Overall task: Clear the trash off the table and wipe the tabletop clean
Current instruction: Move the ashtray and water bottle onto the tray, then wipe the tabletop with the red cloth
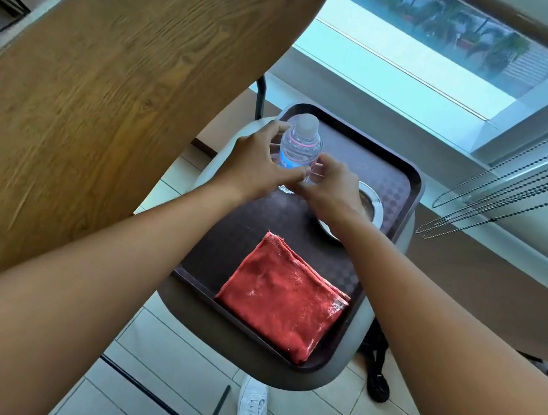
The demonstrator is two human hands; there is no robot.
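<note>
While both hands meet at the far end of a dark tray (pixel 405 176), one clear water bottle (pixel 300 144) stands upright between them. The left hand (pixel 257 166) curls round the bottle's left side, its thumb across the blue label; the right hand (pixel 331 187) pinches the lower right side with bent fingers. So each hand grips the same bottle, whose base is on or just above the tray floor; I cannot tell which.

Counted, the tray carries three things: one bottle, one folded red cloth (pixel 283 295) and one metal bowl (pixel 367 205). The cloth lies flat at the near end, its near corner close to the tray's rim. The bowl sits by the right rim, partly hidden under the right wrist, and its contents cannot be seen. Between cloth and bottle a stretch of bare tray floor lies open.

The tray rests on a grey rounded stand (pixel 342 366) whose edge shows beyond the near and right rims. A wooden worktop (pixel 108 81) fills the left of the view, its curved edge passing just left of the left hand and overhanging the stand's far left corner. Its visible surface is bare wood grain. Below, on the tiled floor (pixel 157 341), two white shoes (pixel 252 403) show. Bead cords (pixel 512 190) hang at right beside a window (pixel 425 53).
</note>
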